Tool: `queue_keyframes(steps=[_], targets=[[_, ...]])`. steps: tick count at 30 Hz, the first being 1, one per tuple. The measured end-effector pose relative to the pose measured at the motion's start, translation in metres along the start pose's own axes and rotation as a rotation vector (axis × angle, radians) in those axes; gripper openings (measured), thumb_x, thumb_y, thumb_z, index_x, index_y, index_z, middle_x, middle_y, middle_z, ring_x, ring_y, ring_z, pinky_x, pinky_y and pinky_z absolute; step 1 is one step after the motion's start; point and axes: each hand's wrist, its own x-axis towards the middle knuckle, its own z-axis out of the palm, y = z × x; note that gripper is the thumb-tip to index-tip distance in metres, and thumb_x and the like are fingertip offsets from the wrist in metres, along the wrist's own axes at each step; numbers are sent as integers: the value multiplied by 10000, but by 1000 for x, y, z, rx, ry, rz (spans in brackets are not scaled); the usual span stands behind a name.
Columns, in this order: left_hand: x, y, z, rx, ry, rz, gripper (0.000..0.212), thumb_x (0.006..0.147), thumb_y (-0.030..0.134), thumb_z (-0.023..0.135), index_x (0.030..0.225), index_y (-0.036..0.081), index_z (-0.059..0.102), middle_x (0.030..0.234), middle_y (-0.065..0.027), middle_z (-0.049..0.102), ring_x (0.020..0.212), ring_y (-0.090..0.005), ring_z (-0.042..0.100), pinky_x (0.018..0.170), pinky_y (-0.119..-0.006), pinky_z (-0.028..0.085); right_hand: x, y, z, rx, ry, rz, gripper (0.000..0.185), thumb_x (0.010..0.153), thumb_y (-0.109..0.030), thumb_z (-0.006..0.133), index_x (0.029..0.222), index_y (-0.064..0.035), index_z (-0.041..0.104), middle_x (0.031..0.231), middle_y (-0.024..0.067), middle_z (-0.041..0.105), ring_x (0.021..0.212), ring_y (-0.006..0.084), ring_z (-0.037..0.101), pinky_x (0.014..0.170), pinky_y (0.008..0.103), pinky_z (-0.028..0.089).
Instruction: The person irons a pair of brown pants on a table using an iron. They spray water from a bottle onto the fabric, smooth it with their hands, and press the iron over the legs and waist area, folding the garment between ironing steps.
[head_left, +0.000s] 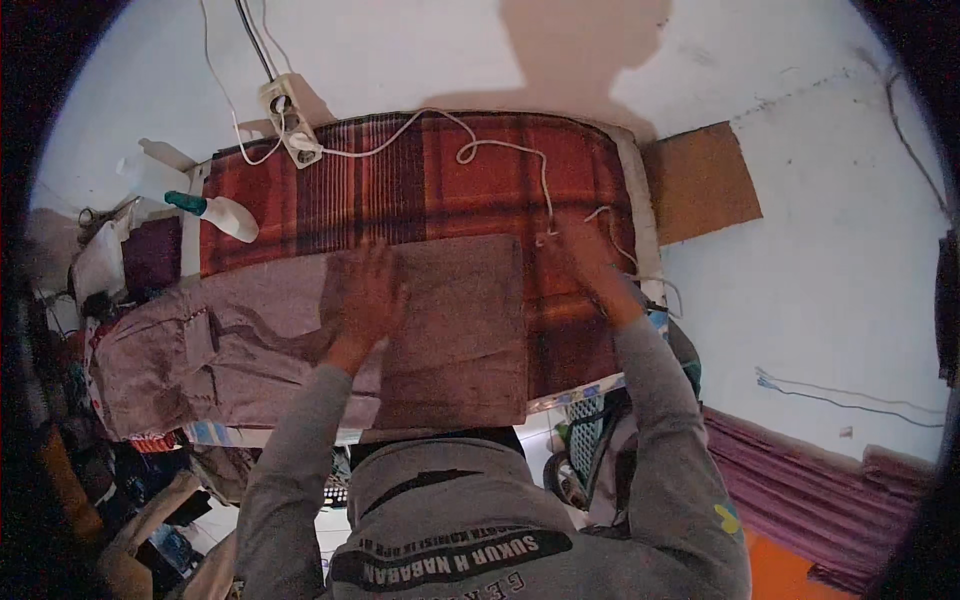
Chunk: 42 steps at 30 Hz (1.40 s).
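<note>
A brownish-mauve garment (454, 330) with a flap at its left part lies on a red plaid cloth (480, 180), its right part folded into a flat panel. My left hand (367, 296) rests flat on the garment, fingers extended, holding nothing. To the right of the garment, over the plaid cloth, is my right hand (589, 259), its fingers blurred and beside a white cord (546, 184). Whether these fingers grip the cord or anything else cannot be made out. The cord runs across the cloth from a power strip (291, 124).
A white bottle with a green top (229, 217) lies at the cloth's upper left. A pale container (154, 172) stands behind it. Brown board (705, 184) lies beyond the right edge. Piled items crowd the left side, and a purple pleated cloth (810, 480) is at lower right.
</note>
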Motion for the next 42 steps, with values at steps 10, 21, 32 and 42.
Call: queue_keyframes(steps=[10, 21, 32, 42], targets=[[8, 102, 39, -175, -182, 232, 671, 1087, 465, 468, 1624, 65, 426, 1717, -205, 317, 1614, -421, 214, 1299, -655, 72, -95, 65, 3, 307, 154, 63, 675, 935, -344, 790, 1463, -16, 527, 1123, 264, 746, 1036, 464, 718, 929, 534, 561], [-44, -71, -13, 173, 50, -377, 634, 1084, 327, 466, 1658, 82, 355, 1740, -175, 287, 1606, -460, 214, 1258, -690, 186, 17, -167, -33, -17, 16, -507, 449, 964, -405, 748, 1152, -11, 642, 960, 239, 743, 872, 443, 743, 772, 547, 579], [-52, -144, -23, 330, -27, -443, 641, 1123, 400, 354, 1722, 217, 219, 1785, -110, 180, 1628, -418, 168, 1282, -688, 96, 127, -292, 40, -36, -31, -759, 480, 1012, -422, 681, 1124, 42, 629, 859, 246, 726, 765, 427, 745, 665, 512, 601], [-51, -150, -26, 377, -39, -439, 632, 1128, 408, 317, 1722, 211, 225, 1787, -103, 176, 1634, -394, 167, 1288, -679, 89, 56, -140, 5, -170, -193, -541, 491, 1015, -457, 676, 1151, 10, 614, 1004, 265, 738, 932, 440, 743, 803, 554, 588]])
